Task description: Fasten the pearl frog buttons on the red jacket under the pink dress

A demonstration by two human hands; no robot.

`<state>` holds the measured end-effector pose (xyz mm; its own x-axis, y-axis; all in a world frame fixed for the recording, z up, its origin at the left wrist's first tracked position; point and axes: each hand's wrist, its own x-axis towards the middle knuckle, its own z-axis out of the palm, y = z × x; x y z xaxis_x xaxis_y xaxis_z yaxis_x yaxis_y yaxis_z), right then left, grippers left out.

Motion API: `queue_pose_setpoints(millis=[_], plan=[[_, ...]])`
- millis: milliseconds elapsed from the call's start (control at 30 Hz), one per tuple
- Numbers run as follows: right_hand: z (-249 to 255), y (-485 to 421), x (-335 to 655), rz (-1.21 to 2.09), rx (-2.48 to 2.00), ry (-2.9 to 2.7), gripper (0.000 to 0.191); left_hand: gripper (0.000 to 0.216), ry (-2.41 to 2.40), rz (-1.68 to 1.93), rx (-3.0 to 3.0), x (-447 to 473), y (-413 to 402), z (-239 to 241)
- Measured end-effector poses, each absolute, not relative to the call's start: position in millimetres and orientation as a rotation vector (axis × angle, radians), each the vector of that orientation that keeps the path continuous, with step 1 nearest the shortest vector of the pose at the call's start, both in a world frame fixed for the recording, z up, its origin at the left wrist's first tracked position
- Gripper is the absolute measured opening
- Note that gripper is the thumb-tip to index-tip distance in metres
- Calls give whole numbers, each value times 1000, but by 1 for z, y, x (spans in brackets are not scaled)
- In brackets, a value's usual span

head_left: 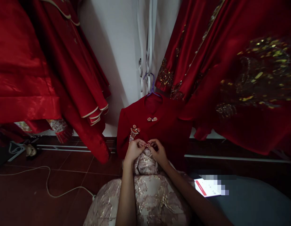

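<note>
A small dark red jacket [169, 125] hangs in front of me on a purple hanger [150, 88]. It has a pearl clasp [152, 119] at the chest and a tasselled brooch [134, 131] on its left side. My left hand [134, 150] and my right hand [158, 152] meet at a second small clasp [148, 145] on the jacket's front, fingers pinched on it from both sides. Below the jacket spreads a pale pink and gold brocade skirt [145, 194], under my forearms.
Long red satin gowns [72, 78] hang at left, and red gowns with gold embroidery [242, 75] at right, against a white wall. A white cable [48, 185] runs over the dark red tile floor. A phone with a lit screen [208, 187] lies on a grey surface at lower right.
</note>
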<state>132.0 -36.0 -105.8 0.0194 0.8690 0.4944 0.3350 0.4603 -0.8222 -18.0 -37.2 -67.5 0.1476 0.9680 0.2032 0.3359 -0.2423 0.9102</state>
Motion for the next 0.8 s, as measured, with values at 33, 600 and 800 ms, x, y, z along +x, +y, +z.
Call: queue_pose_setpoints(millis=[33,600,800], plan=[[-105,-37,131,519,-1099,-1601,25,17,1258,1092,1676,-18,-38,-68],[-111,-47,126,289,-1088,-1572,21,22,1050,1457,799,-25,16,-64],[-110,-46,126,334,-1128,-1587,24,32,870,1422,757,-20,6,-58]])
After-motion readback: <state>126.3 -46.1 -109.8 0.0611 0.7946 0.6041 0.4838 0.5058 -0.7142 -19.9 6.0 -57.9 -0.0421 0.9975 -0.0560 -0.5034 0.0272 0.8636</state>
